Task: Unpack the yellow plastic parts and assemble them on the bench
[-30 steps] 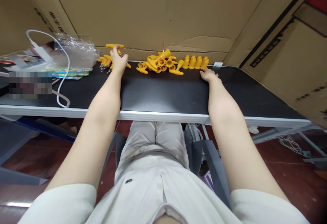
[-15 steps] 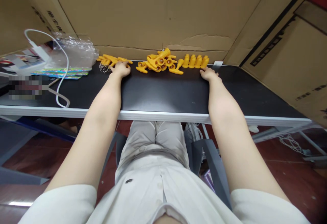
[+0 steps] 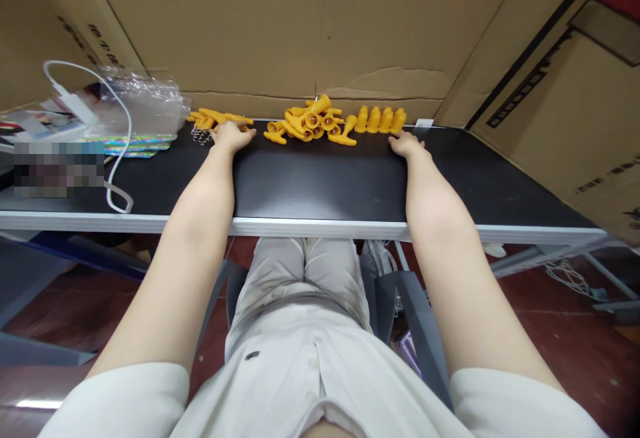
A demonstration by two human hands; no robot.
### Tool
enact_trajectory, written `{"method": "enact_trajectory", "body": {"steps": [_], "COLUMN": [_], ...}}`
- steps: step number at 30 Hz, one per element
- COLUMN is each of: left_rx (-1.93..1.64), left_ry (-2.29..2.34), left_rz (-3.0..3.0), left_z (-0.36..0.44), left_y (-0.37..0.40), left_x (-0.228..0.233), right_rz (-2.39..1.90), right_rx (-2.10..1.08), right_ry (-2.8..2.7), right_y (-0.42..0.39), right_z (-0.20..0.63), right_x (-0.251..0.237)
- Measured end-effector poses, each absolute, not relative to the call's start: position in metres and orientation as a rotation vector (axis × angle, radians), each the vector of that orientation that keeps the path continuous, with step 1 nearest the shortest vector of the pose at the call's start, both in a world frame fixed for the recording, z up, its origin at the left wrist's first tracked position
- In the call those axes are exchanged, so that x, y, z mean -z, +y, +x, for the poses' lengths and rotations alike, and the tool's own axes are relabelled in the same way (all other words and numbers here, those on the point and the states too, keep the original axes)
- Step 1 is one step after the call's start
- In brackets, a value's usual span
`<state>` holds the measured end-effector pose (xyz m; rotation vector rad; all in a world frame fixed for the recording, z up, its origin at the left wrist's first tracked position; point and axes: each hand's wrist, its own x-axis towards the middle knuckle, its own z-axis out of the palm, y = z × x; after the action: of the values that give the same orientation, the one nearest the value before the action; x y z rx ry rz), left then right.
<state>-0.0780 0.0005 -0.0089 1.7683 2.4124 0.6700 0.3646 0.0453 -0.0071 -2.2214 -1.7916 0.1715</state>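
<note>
Two bare forearms extend from the near edge of the view across the desk (image 3: 310, 185), a black surface with a pale front edge. Left hand (image 3: 231, 137) lies palm down at about 11 o'clock on the desk, fingers flat and released, gripping nothing; its fingertips touch the left pile of yellow plastic parts (image 3: 216, 118), which lies just beyond it beside a small metal chain (image 3: 201, 135). Right hand (image 3: 407, 144) lies palm down at about 1 o'clock, fingers loosely curled and released, gripping nothing; it rests just beside the row of upright yellow parts (image 3: 380, 120) standing at the far edge of the desk. Between the hands, at 12 o'clock, a heap of yellow parts (image 3: 309, 125) lies tangled against the far edge. At 10 o'clock, well apart from the left hand, a white cable (image 3: 120, 158) loops over the desk near a clear plastic bag (image 3: 145, 101) and colourful printed sheets (image 3: 131, 145). Cardboard panels (image 3: 320, 25) form the wall behind the desk.
</note>
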Motion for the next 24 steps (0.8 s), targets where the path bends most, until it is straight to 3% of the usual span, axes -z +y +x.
{"method": "enact_trajectory", "body": {"steps": [7,12,18,24], "left_rx": [-0.724,-0.774,-0.778,-0.730], "left_ry": [2.370,2.366,2.380,2.438], "left_rz": [1.734,1.748,1.705,1.662], "left_z": [-0.085,-0.085,-0.089,-0.085], "left_y": [0.004,0.004,0.007,0.004], "left_x": [0.018,0.019,0.019,0.017], "right_rz": [-2.213,-1.943,-1.604,-1.582], "right_rx": [-0.121,-0.011,-0.174,-0.383], "right_ry": [-1.735,-1.976,-2.264,-2.246], "right_y": [0.037,0.034,0.044,0.046], "right_z": [0.353,0.320,0.281,0.270], "right_x": [-0.009,-0.024,-0.010,0.000]}}
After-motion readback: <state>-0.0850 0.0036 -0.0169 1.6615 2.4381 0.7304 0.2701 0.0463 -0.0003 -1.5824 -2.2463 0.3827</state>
